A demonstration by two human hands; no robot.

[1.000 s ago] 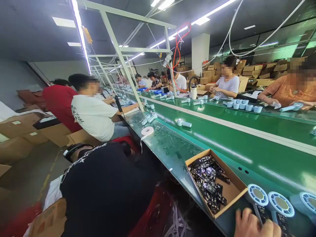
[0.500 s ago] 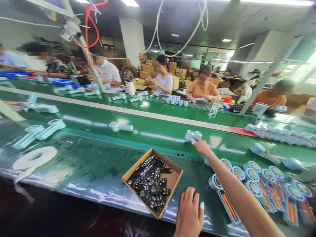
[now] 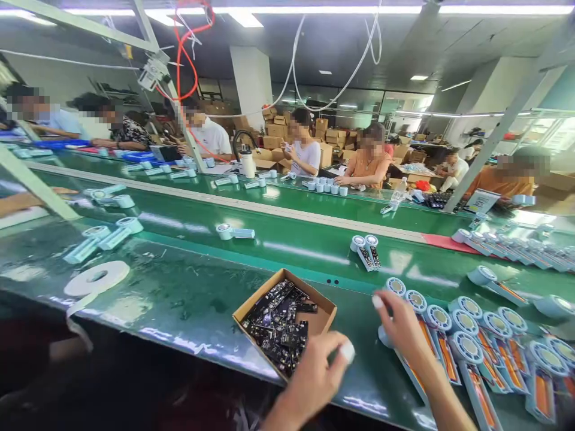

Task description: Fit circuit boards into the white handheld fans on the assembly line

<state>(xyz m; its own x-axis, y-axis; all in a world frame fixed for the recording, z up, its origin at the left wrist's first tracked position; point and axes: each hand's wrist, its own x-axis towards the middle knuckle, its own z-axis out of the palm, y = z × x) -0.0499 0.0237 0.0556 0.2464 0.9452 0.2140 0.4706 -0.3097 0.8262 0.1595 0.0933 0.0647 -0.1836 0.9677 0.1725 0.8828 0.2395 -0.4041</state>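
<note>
Take the carton as your clock's centre. About eleven blue fan units (image 3: 467, 347) overlap at 3 o'clock, too crowded for an exact count, with two more just beyond. One open carton (image 3: 240, 312) holds black circuit boards (image 3: 269, 326), heaped past counting. Two blue units with boards in their handles (image 3: 365, 254) lie side by side between 1 and 2 o'clock; one single unit (image 3: 236, 232) lies at 11, and a leaning pair (image 3: 103, 236) at 10. One tape roll (image 3: 78, 284) sits between 9 and 10.

Your left hand (image 3: 317, 374), at 5 o'clock, covers the carton's near corner; its thumb and forefinger curve narrowly towards each other, and you cannot tell whether they pinch anything. Your right hand (image 3: 402, 326), at 3, is just beside the crowded units, its forearm hiding some; its fingers are curled and blurred, their grip unclear.

You face a green belt (image 3: 305, 239) beyond a glossy worktop (image 3: 179, 311), with at least six co-workers across it, pale metal posts (image 3: 498, 129) cutting the view, stacked cardboard boxes (image 3: 275, 130) at 12 and a white flask (image 3: 247, 165) near 11.
</note>
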